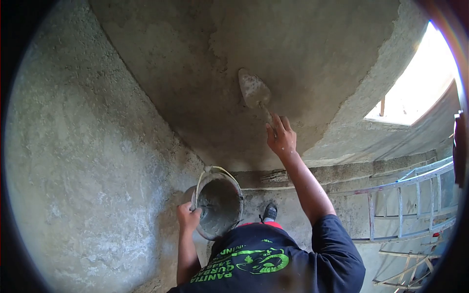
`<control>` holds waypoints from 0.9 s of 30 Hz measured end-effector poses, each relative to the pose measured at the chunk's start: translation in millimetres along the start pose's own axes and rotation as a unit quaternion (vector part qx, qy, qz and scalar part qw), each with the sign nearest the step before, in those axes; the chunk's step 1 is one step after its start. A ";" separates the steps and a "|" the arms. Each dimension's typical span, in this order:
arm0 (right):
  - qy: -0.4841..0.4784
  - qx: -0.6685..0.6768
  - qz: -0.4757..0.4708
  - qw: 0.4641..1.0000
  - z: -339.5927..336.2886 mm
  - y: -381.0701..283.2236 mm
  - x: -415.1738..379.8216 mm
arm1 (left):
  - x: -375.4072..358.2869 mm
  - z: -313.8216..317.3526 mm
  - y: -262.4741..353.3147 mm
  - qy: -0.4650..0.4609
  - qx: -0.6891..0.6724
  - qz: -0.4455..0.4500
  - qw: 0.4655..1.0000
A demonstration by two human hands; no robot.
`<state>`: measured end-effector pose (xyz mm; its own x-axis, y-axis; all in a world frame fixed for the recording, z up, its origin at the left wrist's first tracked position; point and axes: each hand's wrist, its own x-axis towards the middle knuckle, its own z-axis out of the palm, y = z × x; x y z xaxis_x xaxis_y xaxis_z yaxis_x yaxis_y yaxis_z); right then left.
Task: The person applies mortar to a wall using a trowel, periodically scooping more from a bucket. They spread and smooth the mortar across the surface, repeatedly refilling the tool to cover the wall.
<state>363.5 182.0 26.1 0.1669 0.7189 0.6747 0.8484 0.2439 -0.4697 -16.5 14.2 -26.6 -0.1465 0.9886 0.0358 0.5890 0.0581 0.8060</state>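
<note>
My right hand (282, 136) is closed round the handle of a trowel (254, 90), arm stretched up and forward. The trowel's mortar-smeared blade lies against the wall (293, 53), where a darker, damp-looking layer of plaster covers the surface. At my left side, my left hand (188, 216) grips the rim of a bucket (240, 200) held close to my body. Grey wet mortar (218, 202) shows inside the bucket, and its yellowish handle (227, 172) stands up over the far rim.
A rough, paler wall (88, 161) rises close on the left and meets the plastered wall in a corner. To the right stand a metal ladder-like frame (400, 205) and a wooden frame (405, 268). A bright window opening (420, 78) is at the upper right.
</note>
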 end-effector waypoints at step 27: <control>-0.062 0.010 0.127 0.990 140.1 4.4 -109.1 | -32.2 4.7 -35.7 -0.084 0.033 -0.016 0.996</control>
<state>278.6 195.8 -129.3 0.3097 0.8322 0.4599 0.7770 0.0573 -0.6269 -29.1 -19.0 -59.4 -0.0350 0.9951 -0.0924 0.6380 0.0934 0.7644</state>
